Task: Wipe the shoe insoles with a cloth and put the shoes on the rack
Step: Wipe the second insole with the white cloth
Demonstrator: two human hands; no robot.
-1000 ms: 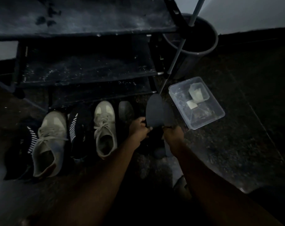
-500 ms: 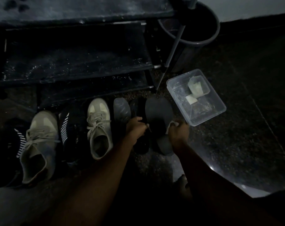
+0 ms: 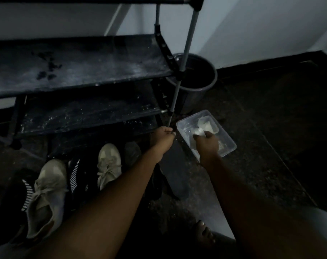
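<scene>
My left hand (image 3: 163, 136) grips the top end of a dark insole (image 3: 175, 169), which hangs down toward the floor. Over the clear plastic tub (image 3: 228, 146), my right hand (image 3: 205, 146) closes its fingers round a pale cloth (image 3: 198, 132); a second pale piece (image 3: 207, 124) lies in the tub. On the floor in front of the black shoe rack (image 3: 80, 71) stand two beige sneakers (image 3: 45, 199) (image 3: 108, 163) and two black striped shoes (image 3: 75, 176) (image 3: 18, 200). Another dark insole (image 3: 132, 153) lies beside the right sneaker. A dark shoe (image 3: 157, 184) sits under my left forearm.
A grey bucket (image 3: 196, 77) with a mop pole (image 3: 186, 53) stands right of the rack, against a white wall. The rack's shelves are dusty and bare. My bare foot (image 3: 205, 234) rests on the dark speckled floor at the bottom.
My right hand left the insole and moved right into the tub, closing on the cloth. My left hand keeps the insole, now hanging lower. The camera tilted up, showing more of the rack.
</scene>
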